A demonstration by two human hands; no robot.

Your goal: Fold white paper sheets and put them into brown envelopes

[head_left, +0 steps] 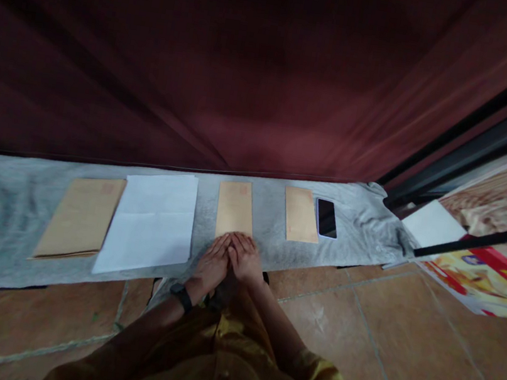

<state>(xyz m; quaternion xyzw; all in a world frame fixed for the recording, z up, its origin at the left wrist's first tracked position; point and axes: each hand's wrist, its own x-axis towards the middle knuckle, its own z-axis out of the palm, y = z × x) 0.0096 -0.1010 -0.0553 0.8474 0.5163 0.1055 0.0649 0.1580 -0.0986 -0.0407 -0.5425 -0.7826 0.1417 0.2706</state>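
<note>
A brown envelope point(236, 206) lies flat on the grey cloth in front of me. My left hand point(214, 263) and my right hand point(246, 259) rest on its near end, fingers stretched out and their tips meeting. Under the fingertips the near edge of the envelope is hidden. To the left lie white paper sheets point(154, 219) with a crease across them, and beyond these a stack of brown envelopes point(81, 215). On the right is another brown envelope point(301, 215), with a dark-screened phone point(327, 218) beside it.
The grey cloth point(268, 217) covers a long, narrow surface. A dark red curtain point(249, 88) hangs behind it. At the right stand a black metal frame point(479, 243), a white piece point(435, 226) and a printed red-and-yellow box or sheet point(487, 282). Below is a tiled floor point(332, 329).
</note>
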